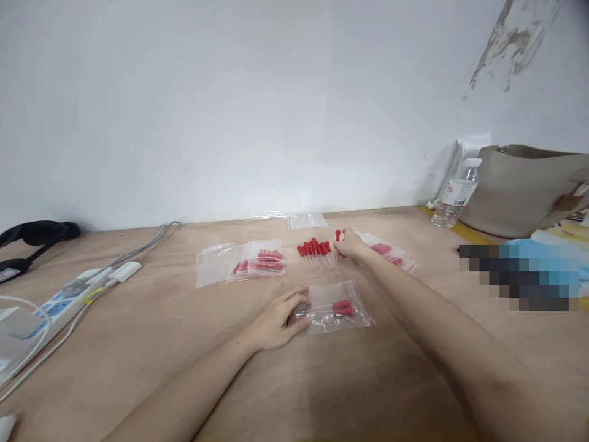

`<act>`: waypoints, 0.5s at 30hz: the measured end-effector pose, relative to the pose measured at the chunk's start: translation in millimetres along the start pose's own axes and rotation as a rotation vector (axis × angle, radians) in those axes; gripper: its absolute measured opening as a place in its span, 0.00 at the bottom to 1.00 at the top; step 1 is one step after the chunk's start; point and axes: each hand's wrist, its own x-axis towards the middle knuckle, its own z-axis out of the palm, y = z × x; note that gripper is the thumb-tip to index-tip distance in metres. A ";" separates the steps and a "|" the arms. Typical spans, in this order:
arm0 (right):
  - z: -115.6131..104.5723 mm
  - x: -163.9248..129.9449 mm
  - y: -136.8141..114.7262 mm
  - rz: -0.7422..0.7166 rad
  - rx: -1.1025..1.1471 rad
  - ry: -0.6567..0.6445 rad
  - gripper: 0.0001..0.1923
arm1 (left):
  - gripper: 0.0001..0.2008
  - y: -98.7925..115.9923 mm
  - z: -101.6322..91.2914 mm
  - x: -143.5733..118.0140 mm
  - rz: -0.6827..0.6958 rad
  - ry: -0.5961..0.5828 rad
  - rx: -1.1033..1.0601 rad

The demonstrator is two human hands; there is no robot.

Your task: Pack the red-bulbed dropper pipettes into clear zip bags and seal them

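Note:
My left hand (pixel 280 318) rests on the left edge of a clear zip bag (pixel 338 306) lying flat on the wooden table (pixel 184 331); the bag holds a few red-capped droppers. My right hand (pixel 350 244) reaches farther out and pinches one red-capped dropper (pixel 337 235) beside a loose row of several red-capped droppers (pixel 314 249). Filled bags (pixel 260 260) lie to the left of the row, and more filled bags (pixel 389 252) lie to its right, behind my right hand.
An empty clear bag (pixel 212 264) lies left of the filled ones, another (pixel 307 220) near the wall. A power strip with cables (pixel 69 294) and a black headset (pixel 32 236) sit at left. A water bottle (pixel 455 193) and grey bag (pixel 524 187) stand at right.

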 end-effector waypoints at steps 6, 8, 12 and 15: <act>-34.3 -54.4 13.9 -0.026 0.168 -0.075 0.38 | 0.15 -1.3 0.6 0.1 0.014 -0.005 0.025; -45.2 -73.6 23.0 -0.036 0.270 0.005 0.36 | 0.15 -1.3 0.6 0.1 0.010 -0.007 0.040; -49.3 -98.5 38.9 0.007 0.451 0.139 0.33 | 0.15 -1.3 0.6 0.3 0.014 -0.003 0.061; -38.5 -108.4 43.4 0.080 0.612 0.120 0.29 | 0.18 -1.2 0.5 0.4 0.011 -0.009 0.071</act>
